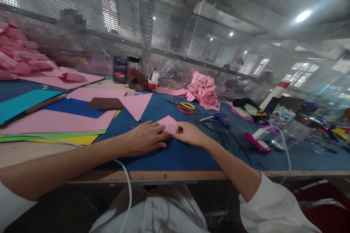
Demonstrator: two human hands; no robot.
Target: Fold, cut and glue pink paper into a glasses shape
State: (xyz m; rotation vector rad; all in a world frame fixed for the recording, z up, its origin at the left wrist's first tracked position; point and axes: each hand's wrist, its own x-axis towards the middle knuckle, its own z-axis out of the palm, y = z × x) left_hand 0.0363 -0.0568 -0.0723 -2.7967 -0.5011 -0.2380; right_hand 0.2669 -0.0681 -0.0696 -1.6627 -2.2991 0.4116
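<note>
A small pink paper piece [168, 123] lies on the blue mat [175, 154] in front of me. My left hand [144, 137] rests flat on its left side, fingers stretched out and pressing it down. My right hand [189, 133] pinches the paper's right edge with closed fingers. Both forearms reach in from the table's near edge.
Large pink, blue, green and yellow sheets [54, 120] lie at the left. Behind are scissors with red and yellow handles [183, 107], a heap of pink cut pieces [203, 91], a blue glue gun [218, 117], a pink glue gun [258, 143] with cables, and a perforated metal screen [164, 36].
</note>
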